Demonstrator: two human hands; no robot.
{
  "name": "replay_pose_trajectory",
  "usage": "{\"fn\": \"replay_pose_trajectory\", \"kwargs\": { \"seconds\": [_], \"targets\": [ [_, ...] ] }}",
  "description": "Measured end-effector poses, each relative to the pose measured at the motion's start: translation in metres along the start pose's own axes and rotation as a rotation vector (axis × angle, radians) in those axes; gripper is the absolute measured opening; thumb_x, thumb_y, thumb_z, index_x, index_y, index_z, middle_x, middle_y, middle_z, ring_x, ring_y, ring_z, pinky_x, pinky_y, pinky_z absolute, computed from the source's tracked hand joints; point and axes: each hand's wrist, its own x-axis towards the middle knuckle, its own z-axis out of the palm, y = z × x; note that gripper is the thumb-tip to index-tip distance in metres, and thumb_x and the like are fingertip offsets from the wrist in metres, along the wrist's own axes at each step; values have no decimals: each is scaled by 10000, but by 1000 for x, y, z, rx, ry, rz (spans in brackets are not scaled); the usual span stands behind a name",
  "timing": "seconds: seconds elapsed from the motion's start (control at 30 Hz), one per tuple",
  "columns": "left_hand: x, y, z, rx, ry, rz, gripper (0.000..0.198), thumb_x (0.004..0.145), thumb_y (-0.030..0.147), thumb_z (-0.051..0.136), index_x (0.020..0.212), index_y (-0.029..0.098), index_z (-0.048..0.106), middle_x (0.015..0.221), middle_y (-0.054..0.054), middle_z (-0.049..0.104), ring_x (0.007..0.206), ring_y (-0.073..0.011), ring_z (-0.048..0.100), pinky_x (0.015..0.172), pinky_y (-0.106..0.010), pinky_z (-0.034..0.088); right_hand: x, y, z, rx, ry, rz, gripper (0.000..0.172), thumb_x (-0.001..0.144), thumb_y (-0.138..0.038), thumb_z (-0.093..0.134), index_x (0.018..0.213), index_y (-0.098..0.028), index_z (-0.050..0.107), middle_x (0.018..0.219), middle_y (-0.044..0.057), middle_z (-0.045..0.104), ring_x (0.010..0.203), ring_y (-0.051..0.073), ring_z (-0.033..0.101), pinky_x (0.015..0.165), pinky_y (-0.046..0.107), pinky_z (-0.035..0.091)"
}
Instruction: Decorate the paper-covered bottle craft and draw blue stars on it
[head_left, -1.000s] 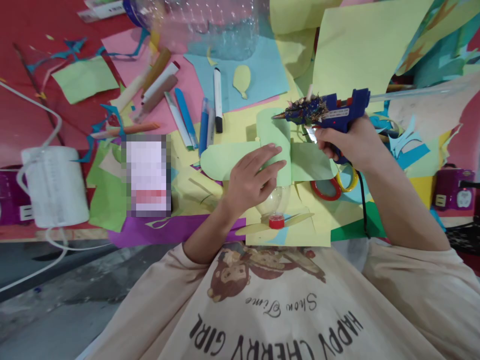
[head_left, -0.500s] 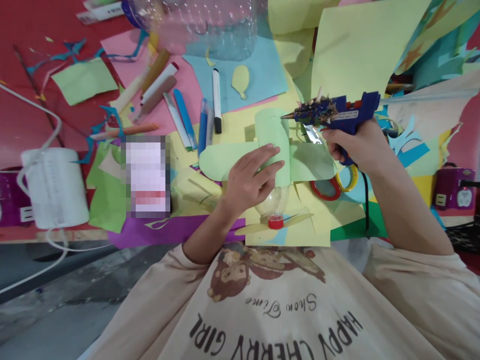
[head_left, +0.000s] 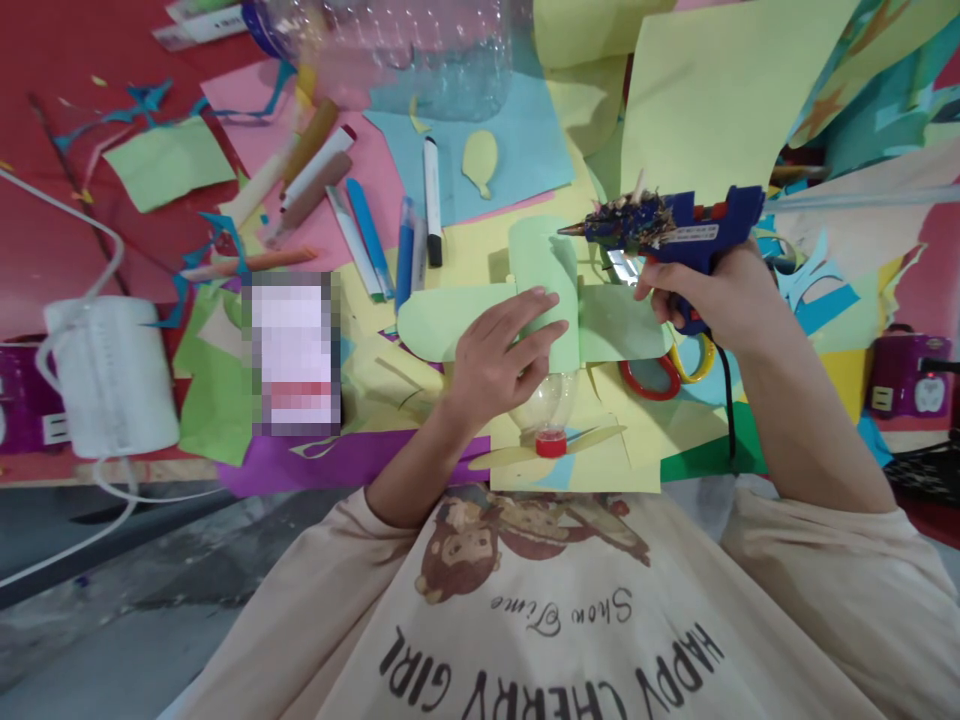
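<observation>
A small plastic bottle, wrapped in light green paper, lies with its red cap toward me. Green paper wings stick out on both sides, and a yellow paper propeller sits at the cap. My left hand holds the bottle down, fingers curved over the wrapped body. In my right hand is a blue hot glue gun, gripped by its handle. Its metal nozzle points left over the far part of the green wrap, very near or touching the paper; I cannot tell which.
Red-and-yellow-handled scissors lie beneath the right wing. Several markers are left of the bottle, near a phone. At the back lies a large clear bottle. A white corded device stands left. Coloured paper sheets cover the table.
The glue gun's nozzle has shifted slightly left over the green wrap, with my right hand. My left hand keeps its place on the bottle.
</observation>
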Motion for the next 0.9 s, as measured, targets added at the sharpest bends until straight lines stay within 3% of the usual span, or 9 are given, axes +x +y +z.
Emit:
{"fn": "replay_pose_trajectory", "kwargs": {
  "seconds": [0.13,0.3,0.57,0.9],
  "targets": [
    [1,0,-1,-49,55,36,307,1012,166,416,1141,253,681,1264,-80,751,1273,-201,674,997,-401,612,1,-4,9,-23,2,-2,279,788,-173,676,525,-199,586,494,0,582,424,98,510,408,247,405],
    [0,0,-1,-23,18,22,307,1004,158,420,1132,256,681,1275,-73,748,1283,-202,667,994,-405,616,3,-5,15,-50,28,14,336,799,-199,711,508,-215,544,464,-24,535,388,88,467,374,234,387],
    [4,1,3,-30,159,77,267,970,104,478,1130,223,656,1191,-95,770,1212,-202,708,949,-359,630,6,8,6,-115,36,28,384,793,-282,734,508,-234,481,454,-18,504,400,127,463,425,299,441],
    [3,-1,1,0,116,69,286,1012,167,428,1096,239,692,1221,-72,770,1219,-196,705,945,-371,639,-1,10,-2,-129,63,71,415,823,-244,699,469,-218,484,448,-17,510,401,113,473,445,283,417]
  ]
}}
